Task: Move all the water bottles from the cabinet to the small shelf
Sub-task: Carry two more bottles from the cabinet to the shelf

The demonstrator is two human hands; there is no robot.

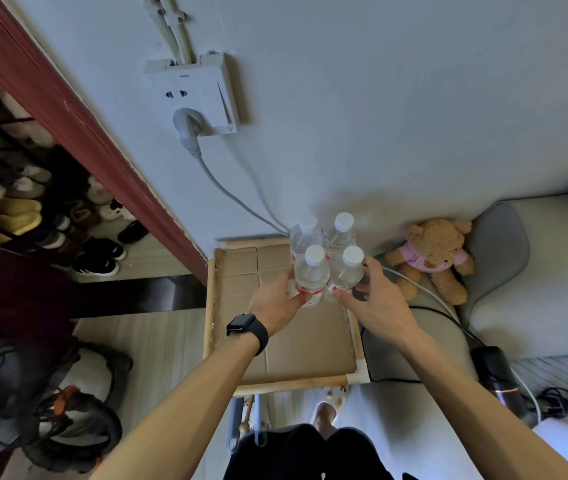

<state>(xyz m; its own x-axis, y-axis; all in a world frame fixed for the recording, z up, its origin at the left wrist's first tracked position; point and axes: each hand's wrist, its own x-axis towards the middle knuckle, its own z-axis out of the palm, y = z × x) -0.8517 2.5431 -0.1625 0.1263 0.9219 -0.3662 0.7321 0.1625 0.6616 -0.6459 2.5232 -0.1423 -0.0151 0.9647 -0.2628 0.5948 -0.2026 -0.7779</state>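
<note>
Several clear water bottles with white caps stand close together at the far right corner of the small shelf (277, 381), whose top is lined with cardboard. My left hand (277, 301) grips the near left bottle (311, 275) low on its body, by the red label. My right hand (374, 296) grips the near right bottle (347, 271) the same way. Behind them stand two more bottles, one at the back left (305, 235) and one at the back right (341, 230), touched by neither hand. A dark watch sits on my left wrist.
A wall socket (194, 95) with a grey plug and cable hangs above the shelf. A teddy bear (435, 258) and a grey cushion lie on the sofa to the right. Shoes fill the doorway floor at left. Cables and a dark device lie at right, near the shelf.
</note>
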